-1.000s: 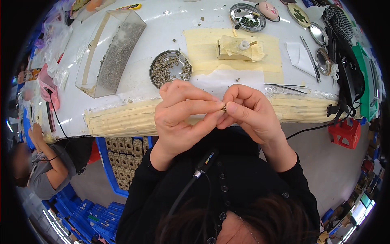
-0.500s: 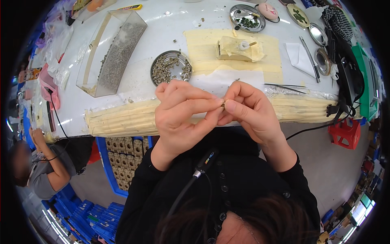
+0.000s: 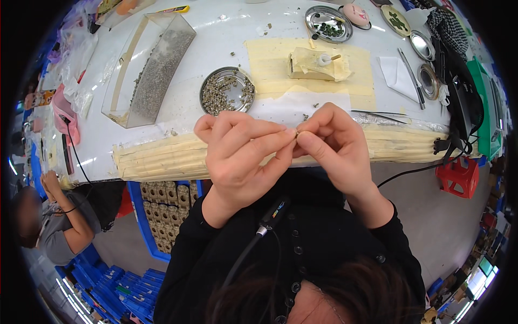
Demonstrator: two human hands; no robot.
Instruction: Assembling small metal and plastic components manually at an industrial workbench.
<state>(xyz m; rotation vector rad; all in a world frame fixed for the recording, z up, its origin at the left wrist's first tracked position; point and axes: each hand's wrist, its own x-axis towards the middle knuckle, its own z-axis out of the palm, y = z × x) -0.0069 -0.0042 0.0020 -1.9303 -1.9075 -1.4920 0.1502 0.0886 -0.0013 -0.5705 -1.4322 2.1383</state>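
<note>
**Small part pinched between both hands above the bench edge**

Just above the near edge of the bench, the left hand (image 3: 243, 156) and the right hand (image 3: 334, 146) meet fingertip to fingertip. The fingers (image 3: 270, 141) of the left hand are pressed together on a tiny brownish part (image 3: 296, 133), and the right thumb and forefinger close on the same spot from the other side; the part is too small to make out its shape. The step in hand looks like fitting or joining two minute pieces held in the air. The next move would call for a steady, fine grip and careful alignment, since a slip could drop the piece to the floor.

Beneath the hands lies a white paper sheet (image 3: 294, 105), and beyond it a pale yellow mat (image 3: 270, 59) bearing a small tape-wrapped block fixture (image 3: 313, 63). To the left sits a round metal dish of small grey-green parts (image 3: 227, 90), and further left a clear plastic rectangular tray of fine grey bits (image 3: 156, 70). More round metal dishes (image 3: 327, 22) stand at the far side. The white bench (image 3: 216, 32) has a front rim padded with cream tape (image 3: 162, 156). Blue crates (image 3: 116, 286) are stacked on the floor, and another person (image 3: 59, 227) sits at lower left.
</note>
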